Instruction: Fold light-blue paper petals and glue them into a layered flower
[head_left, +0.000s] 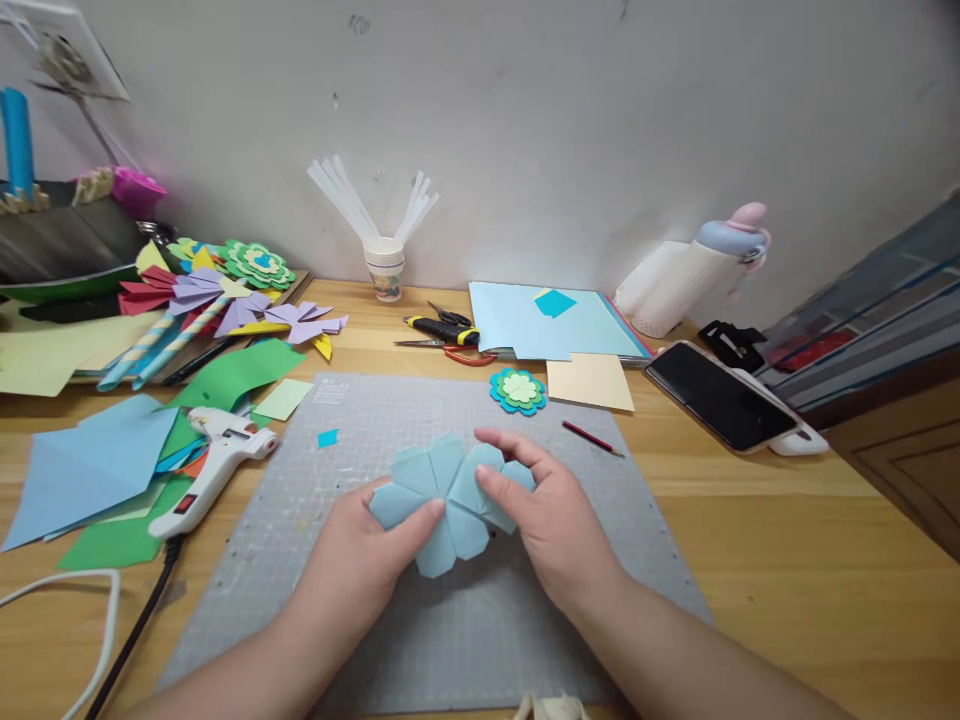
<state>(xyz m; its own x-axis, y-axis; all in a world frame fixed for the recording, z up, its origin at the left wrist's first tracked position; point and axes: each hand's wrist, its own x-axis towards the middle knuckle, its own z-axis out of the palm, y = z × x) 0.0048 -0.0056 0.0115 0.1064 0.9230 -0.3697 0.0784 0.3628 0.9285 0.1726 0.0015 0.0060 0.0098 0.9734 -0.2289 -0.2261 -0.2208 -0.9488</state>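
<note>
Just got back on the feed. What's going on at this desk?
A person is holding a light blue paper flower above a gray cutting mat. The left hand has its thumb near the flower's center, and the right hand grips its right side. A smaller layered flower lies near the mat's far edge, and a white glue gun lies to the left.

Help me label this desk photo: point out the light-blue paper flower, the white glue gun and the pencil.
Light-blue paper flower [460, 520]: head view, on a petal near its centre.
White glue gun [207, 480]: head view, on its handle.
Pencil [591, 438]: head view, mid-shaft.
</note>
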